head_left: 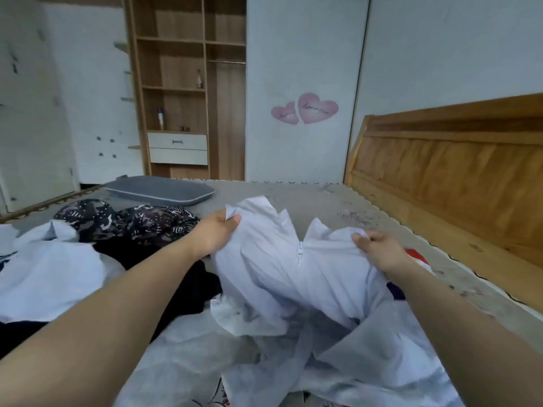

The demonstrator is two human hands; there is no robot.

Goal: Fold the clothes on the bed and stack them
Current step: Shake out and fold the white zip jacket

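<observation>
we see both hands out over the bed (pixel 323 198), each closed on the same white zip garment (pixel 273 268). the left hand (pixel 216 232) has its fingers curled shut around a bunched corner of the fabric near the collar, thumb on top, pinching the cloth into a raised peak. the right hand (pixel 379 249) grips the opposite shoulder area the same way, fingers folded down over a gathered ridge of cloth. neither hand is spread; both are clamped on the material.

the garment hangs between the two hands and is lifted a little off the mattress at the top, its short zipper (pixel 300 254) sitting roughly midway between the hands. the lower part sags toward us and rests crumpled on more white fabric (pixel 205 362) lying on the near side of the bed.

to the left of the left hand lies a dark patterned garment (pixel 132 220), with a black piece (pixel 188 286) just under the left forearm and a pale blue-white garment (pixel 50 268) further left. a red and dark item (pixel 417 258) peeks out just beyond the right wrist. a grey pillow (pixel 160 190) sits at the far side, well apart from the hands, and the wooden headboard (pixel 455 174) runs along the right.
</observation>
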